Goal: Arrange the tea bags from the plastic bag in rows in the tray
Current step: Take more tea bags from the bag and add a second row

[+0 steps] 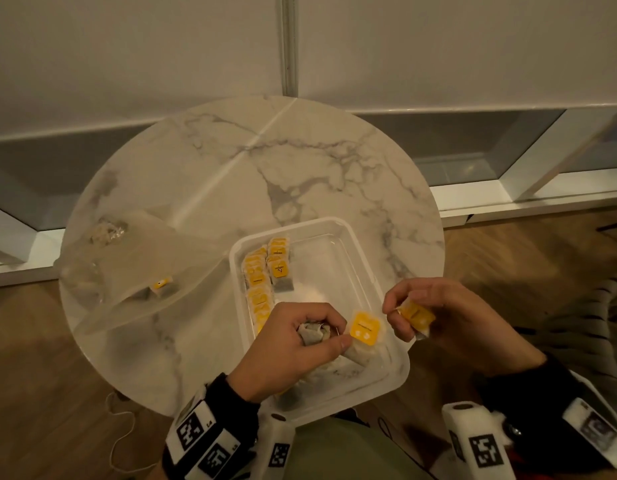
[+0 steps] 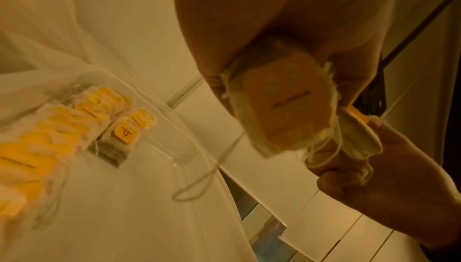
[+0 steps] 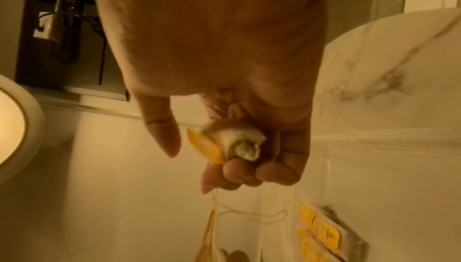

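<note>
The left hand (image 1: 286, 344) grips several tea bags (image 1: 364, 332), the right hand (image 1: 438, 313) pinches one tea bag (image 1: 415, 314). Their loose strings (image 2: 207, 175) may tangle, so a pull can drag neighbours out of the rows (image 1: 262, 282) at the tray's (image 1: 338, 225) left side.

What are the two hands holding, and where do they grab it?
Each holds tea bags. The left hand grips a bunch of tea bags round their pouches. The right hand pinches one tea bag by its top, near the yellow tag.

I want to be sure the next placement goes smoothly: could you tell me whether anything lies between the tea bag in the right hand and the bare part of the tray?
Nothing visible does. The right hand pinches a tea bag just above the tray, whose bare floor lies beside the rows.
</note>
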The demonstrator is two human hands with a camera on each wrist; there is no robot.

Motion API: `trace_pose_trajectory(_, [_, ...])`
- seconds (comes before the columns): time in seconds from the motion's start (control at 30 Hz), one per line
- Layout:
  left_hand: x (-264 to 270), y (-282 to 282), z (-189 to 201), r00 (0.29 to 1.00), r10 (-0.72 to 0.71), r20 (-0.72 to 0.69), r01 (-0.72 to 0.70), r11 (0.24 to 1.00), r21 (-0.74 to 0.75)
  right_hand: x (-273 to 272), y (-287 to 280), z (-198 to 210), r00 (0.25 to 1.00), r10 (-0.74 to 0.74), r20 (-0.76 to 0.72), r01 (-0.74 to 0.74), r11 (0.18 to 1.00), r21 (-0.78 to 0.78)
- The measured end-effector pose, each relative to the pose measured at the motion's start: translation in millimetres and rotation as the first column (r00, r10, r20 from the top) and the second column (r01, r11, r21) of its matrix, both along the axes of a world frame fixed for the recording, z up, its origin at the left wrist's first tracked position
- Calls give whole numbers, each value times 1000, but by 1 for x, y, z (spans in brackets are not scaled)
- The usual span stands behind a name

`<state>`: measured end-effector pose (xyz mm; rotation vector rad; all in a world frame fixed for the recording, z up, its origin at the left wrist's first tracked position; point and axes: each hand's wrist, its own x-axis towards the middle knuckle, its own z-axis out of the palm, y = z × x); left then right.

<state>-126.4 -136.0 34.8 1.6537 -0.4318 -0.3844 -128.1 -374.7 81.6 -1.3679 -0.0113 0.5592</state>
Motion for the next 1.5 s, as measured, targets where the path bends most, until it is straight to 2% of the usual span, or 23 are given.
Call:
trace_pose_trajectory(0.1, [1,2,1,1000,6,29,-6,1000,8,-3,5,7,994,19,112,9,969,-247])
trace_pose_trajectory(0.3, [3,6,2,997,14,78,-15,1000,16,-5,14,14,960,83,267,47,893,-448])
trace_pose_trajectory(0.63, [10,10,3,992,-13,129,9,999,31,-3,21,14,924,116,365,76,878,-473])
trace_pose_trajectory(0.93, [19,21,1,950,113,291,-171,968,182,5,32,9,960,86,267,24,923,-385])
trace_pose_trajectory(1.1, [20,26,-1,905,121,407,-255,922,292,9,37,7,965,82,250,30,909,-416])
trace_pose_trajectory(1.23, [22,24,0,883,151,445,-303,907,293,10,41,5,965,75,251,44,899,-435])
trace_pose_trajectory(1.33, [21,22,2,842,159,515,-318,918,237,10,42,2,961,39,272,93,887,-452])
trace_pose_trajectory(1.5, [19,21,1,705,156,692,-366,915,167,9,41,1,966,16,257,99,898,-429])
